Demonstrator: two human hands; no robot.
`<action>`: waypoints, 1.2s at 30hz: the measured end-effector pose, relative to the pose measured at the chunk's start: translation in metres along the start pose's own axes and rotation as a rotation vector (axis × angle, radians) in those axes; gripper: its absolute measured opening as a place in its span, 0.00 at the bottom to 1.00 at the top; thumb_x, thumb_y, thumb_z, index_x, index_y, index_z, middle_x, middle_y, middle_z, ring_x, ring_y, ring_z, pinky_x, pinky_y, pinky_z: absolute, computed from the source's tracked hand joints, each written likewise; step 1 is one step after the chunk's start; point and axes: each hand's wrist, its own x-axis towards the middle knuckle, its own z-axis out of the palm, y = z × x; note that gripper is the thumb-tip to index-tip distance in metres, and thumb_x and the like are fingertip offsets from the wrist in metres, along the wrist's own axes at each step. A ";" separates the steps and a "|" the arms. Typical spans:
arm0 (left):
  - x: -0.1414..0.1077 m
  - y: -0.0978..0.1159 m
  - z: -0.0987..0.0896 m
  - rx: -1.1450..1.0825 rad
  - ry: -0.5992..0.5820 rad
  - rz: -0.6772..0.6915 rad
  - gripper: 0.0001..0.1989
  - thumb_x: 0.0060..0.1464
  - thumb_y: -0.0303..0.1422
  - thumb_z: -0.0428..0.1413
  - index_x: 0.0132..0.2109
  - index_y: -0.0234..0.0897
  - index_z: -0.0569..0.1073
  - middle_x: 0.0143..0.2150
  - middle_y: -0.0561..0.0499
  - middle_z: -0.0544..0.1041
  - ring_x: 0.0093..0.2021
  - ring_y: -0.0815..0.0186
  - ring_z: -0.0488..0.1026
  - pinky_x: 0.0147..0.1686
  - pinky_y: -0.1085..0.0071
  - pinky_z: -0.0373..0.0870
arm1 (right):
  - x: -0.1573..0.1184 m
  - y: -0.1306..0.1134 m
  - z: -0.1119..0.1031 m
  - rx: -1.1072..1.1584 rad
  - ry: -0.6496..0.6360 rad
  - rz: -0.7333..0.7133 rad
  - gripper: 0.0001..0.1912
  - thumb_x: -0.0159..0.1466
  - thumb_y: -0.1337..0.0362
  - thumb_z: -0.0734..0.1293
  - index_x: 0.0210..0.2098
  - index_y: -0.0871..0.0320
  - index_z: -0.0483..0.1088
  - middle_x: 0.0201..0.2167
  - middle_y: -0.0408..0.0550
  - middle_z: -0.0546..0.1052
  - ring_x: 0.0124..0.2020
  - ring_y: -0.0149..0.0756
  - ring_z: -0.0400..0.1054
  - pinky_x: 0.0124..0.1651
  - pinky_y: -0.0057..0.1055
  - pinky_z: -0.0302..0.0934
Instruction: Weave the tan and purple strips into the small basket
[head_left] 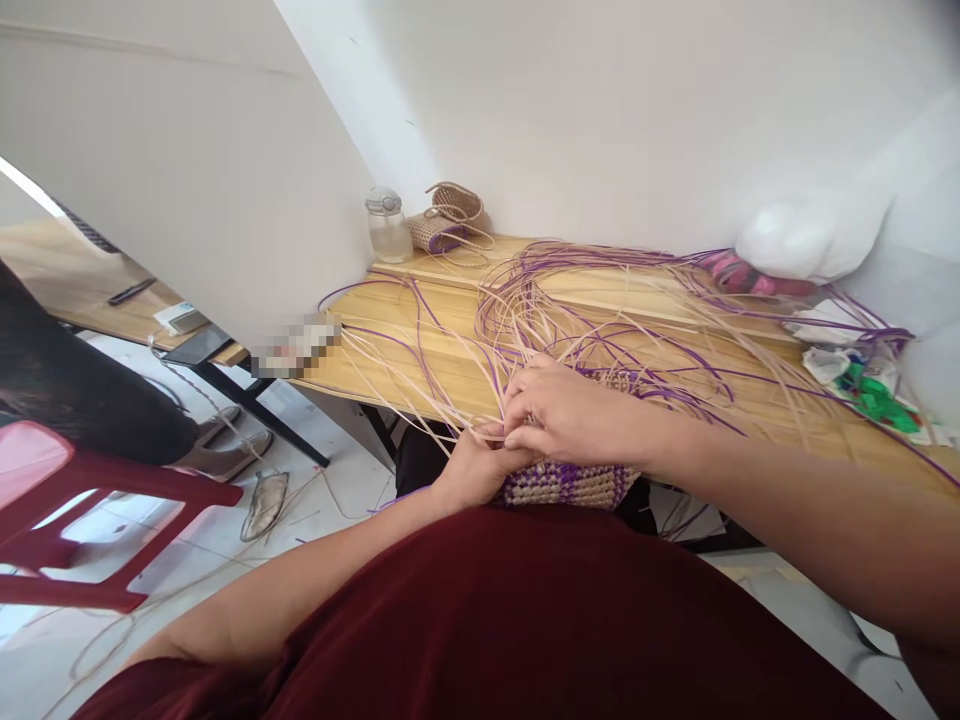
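Note:
A woven piece [566, 485] in beige and purple rests on my lap at the table's front edge, with long loose strands [525, 300] fanning out from it. My left hand [480, 465] is closed at its left edge, thumb pressed in, with beige strands at the fingers. Just above and to the right, my right hand [559, 410] reaches over the weave, fingers bent together around strands at the same edge. The exact strand between the right fingertips is hidden. Part of the weave shows behind my right wrist.
On the wooden table [382, 340] stand a lidded jar [388, 228] and a small woven basket [450, 220]. A white plastic bag [795, 240] and green wrapping [877, 395] lie at right. A red stool [97, 500] and another person's leg [90, 380] are at left.

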 end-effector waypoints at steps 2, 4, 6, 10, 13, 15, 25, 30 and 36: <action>0.000 0.000 0.000 0.011 0.005 -0.023 0.11 0.39 0.33 0.68 0.27 0.32 0.76 0.26 0.51 0.75 0.31 0.66 0.70 0.37 0.69 0.67 | 0.000 -0.004 -0.003 0.001 0.010 -0.052 0.09 0.61 0.68 0.66 0.26 0.59 0.78 0.31 0.50 0.77 0.39 0.37 0.65 0.52 0.41 0.55; -0.002 0.002 0.000 -0.001 0.005 -0.039 0.12 0.40 0.35 0.68 0.29 0.32 0.77 0.28 0.51 0.76 0.31 0.66 0.71 0.37 0.69 0.67 | 0.000 -0.011 -0.013 0.260 0.059 -0.019 0.12 0.64 0.62 0.64 0.31 0.59 0.78 0.28 0.47 0.75 0.32 0.32 0.64 0.42 0.33 0.59; -0.004 0.004 0.002 -0.025 -0.012 -0.088 0.14 0.41 0.37 0.68 0.31 0.32 0.77 0.30 0.50 0.78 0.31 0.67 0.71 0.36 0.69 0.67 | 0.001 -0.017 -0.026 0.554 0.129 0.047 0.19 0.68 0.53 0.60 0.41 0.58 0.77 0.28 0.45 0.74 0.26 0.27 0.62 0.32 0.28 0.57; -0.005 0.004 0.002 -0.053 -0.005 -0.112 0.16 0.38 0.39 0.69 0.30 0.32 0.77 0.27 0.52 0.76 0.29 0.70 0.69 0.33 0.71 0.64 | 0.000 -0.005 -0.025 0.539 -0.017 0.078 0.17 0.66 0.54 0.63 0.45 0.57 0.77 0.32 0.45 0.77 0.30 0.28 0.66 0.33 0.26 0.58; -0.003 0.001 0.001 -0.048 -0.015 -0.085 0.17 0.35 0.39 0.71 0.29 0.31 0.77 0.27 0.53 0.75 0.29 0.70 0.68 0.33 0.72 0.63 | -0.002 0.007 -0.010 0.191 -0.164 0.055 0.06 0.59 0.66 0.68 0.32 0.59 0.79 0.30 0.46 0.78 0.33 0.31 0.68 0.39 0.28 0.59; -0.002 0.000 0.000 -0.045 -0.025 -0.093 0.18 0.35 0.40 0.71 0.30 0.32 0.78 0.28 0.52 0.76 0.29 0.69 0.69 0.33 0.72 0.63 | -0.003 0.003 -0.011 0.163 -0.111 0.040 0.07 0.59 0.68 0.67 0.27 0.60 0.77 0.26 0.45 0.76 0.30 0.29 0.67 0.36 0.28 0.58; -0.003 -0.002 -0.001 -0.001 -0.006 -0.124 0.19 0.37 0.42 0.70 0.33 0.32 0.79 0.29 0.51 0.77 0.28 0.70 0.69 0.31 0.72 0.63 | 0.006 -0.004 -0.037 0.359 -0.143 0.052 0.10 0.62 0.61 0.66 0.39 0.55 0.79 0.34 0.44 0.79 0.29 0.27 0.67 0.32 0.26 0.58; -0.003 -0.001 -0.001 -0.004 -0.018 -0.107 0.18 0.35 0.40 0.70 0.32 0.32 0.79 0.28 0.52 0.77 0.29 0.69 0.70 0.31 0.72 0.63 | 0.007 -0.002 -0.014 0.119 -0.153 0.055 0.07 0.59 0.66 0.67 0.27 0.60 0.76 0.24 0.44 0.76 0.26 0.28 0.66 0.31 0.27 0.56; -0.005 0.003 0.003 -0.050 -0.003 -0.185 0.18 0.37 0.42 0.70 0.30 0.33 0.77 0.25 0.54 0.74 0.25 0.73 0.66 0.29 0.73 0.61 | 0.026 -0.017 -0.059 0.649 0.447 0.006 0.17 0.68 0.53 0.59 0.41 0.59 0.72 0.30 0.43 0.73 0.32 0.28 0.71 0.32 0.24 0.59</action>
